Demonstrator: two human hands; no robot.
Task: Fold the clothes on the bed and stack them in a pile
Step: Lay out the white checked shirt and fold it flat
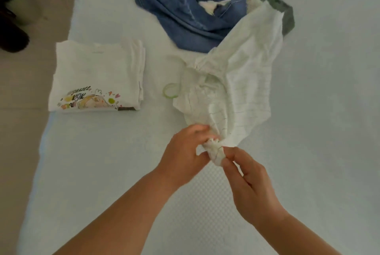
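While a folded white T-shirt (96,77) waited as the pile's base, both hands pinched the striped white garment (232,90). The left hand (185,151) and right hand (246,174) gripped one bunched end, probably to find an edge and spread it flat on the bed (115,172).

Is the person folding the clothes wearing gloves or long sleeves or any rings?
No gloves and no sleeves show. The left hand and right hand are bare, and both forearms are uncovered to the picture's edge. No rings, watch or bracelets show.
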